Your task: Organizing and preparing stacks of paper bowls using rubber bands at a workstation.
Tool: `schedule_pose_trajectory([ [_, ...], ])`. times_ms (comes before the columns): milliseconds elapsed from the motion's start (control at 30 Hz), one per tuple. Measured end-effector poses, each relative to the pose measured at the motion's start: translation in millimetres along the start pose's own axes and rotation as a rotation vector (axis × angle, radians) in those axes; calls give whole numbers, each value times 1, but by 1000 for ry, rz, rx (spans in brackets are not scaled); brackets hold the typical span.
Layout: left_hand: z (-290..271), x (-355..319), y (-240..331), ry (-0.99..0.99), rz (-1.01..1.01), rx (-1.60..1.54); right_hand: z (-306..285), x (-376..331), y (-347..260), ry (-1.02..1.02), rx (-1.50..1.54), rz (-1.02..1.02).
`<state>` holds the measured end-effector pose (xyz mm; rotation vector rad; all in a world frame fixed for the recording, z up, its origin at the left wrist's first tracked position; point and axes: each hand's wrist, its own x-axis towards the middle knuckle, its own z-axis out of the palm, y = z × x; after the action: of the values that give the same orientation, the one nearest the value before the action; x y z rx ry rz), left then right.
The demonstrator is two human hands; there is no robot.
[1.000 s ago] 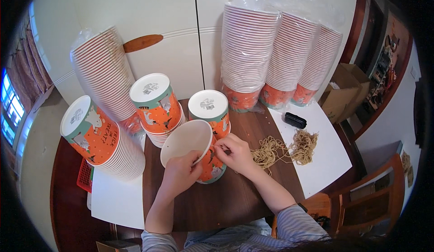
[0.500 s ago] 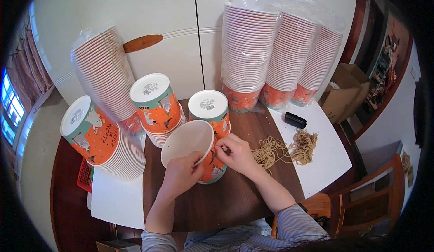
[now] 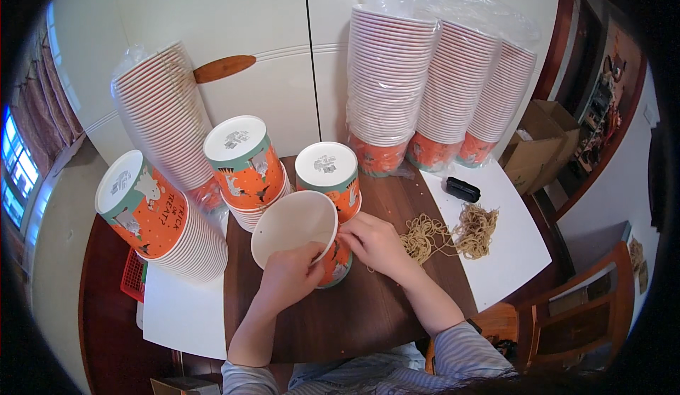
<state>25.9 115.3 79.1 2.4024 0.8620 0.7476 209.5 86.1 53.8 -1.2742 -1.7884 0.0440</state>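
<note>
A paper bucket (image 3: 292,219) is tilted in front of me, its white inside facing up and a small hole in the left wall. My left hand (image 3: 289,276) is closed over its near right rim, fingers inside and thumb outside. Against the outer right wall, my right hand (image 3: 374,243) pinches what looks like a thin tan cord; its fingertips are partly hidden. More tan cord lies in a loose bundle (image 3: 425,239) just right of that hand. The bucket's orange and teal printed outside shows below the rim.
Upside-down bucket stacks stand at the left (image 3: 159,214), behind (image 3: 244,172) and behind the held bucket (image 3: 327,172). Plastic-wrapped stacks (image 3: 393,76) rise at the back right, another (image 3: 163,112) at the back left. A black case (image 3: 462,189) and second cord bundle (image 3: 476,231) lie right.
My right hand has moved slightly in against the bucket's wall, and its fingertips are now more hidden. The bucket has turned a little in my left hand.
</note>
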Motion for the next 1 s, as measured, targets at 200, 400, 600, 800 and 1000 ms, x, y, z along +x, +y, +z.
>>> schedule_pose_trajectory([
  [200, -1, -1, 1, -40, 21, 54, -4, -1, 4, -58, 9, 12],
  [400, -4, 0, 2, -93, 33, 73, -10, 6, -5, -132, 166, 209],
  [600, -8, 1, 4, -217, 32, 3, -8, 0, 19, -197, 126, -58],
  [800, -3, 1, -13, -259, -16, -91, -4, 2, 7, -304, 135, -219],
  [1000, -1, 0, -9, -293, -77, 34, -2, 0, 1, -344, 82, -272],
])
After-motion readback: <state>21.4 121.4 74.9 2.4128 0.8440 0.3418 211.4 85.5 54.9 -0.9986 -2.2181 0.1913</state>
